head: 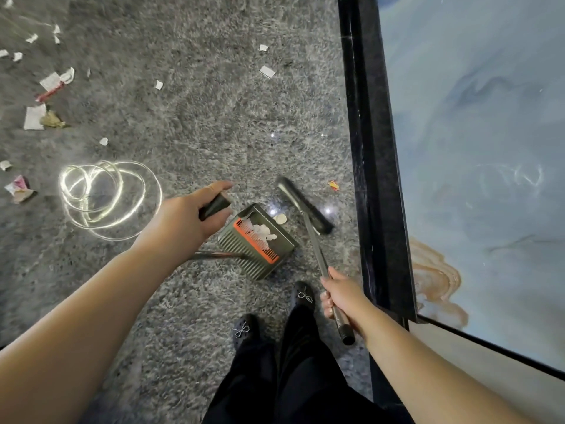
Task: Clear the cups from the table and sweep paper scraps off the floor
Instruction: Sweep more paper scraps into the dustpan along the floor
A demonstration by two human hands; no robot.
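The left hand (186,215) was curled round the dark end of the dustpan handle (215,205), whose lower length was largely hidden behind the wrist, only a thin metallic stretch being seen below it. The right hand (342,293) was closed round the slim grey broom handle (318,255), the fingers being mostly concealed behind the pole. The dustpan (260,243), a dark ribbed plastic tray with an orange comb strip, was stood on the floor (195,117), with white paper scraps (263,234) lying inside it. A small pale round scrap (280,219) was seen just beside its rim, its nature being hard to make out. The broom head (305,206), long and dark, was rested on the speckled, glossy grey floor near a red and yellow scrap (334,185). More torn scraps (35,117) were scattered well apart at the far left, some cut off by the edge. A blue marbled tabletop (477,148) with a black rim was cropped at the right.
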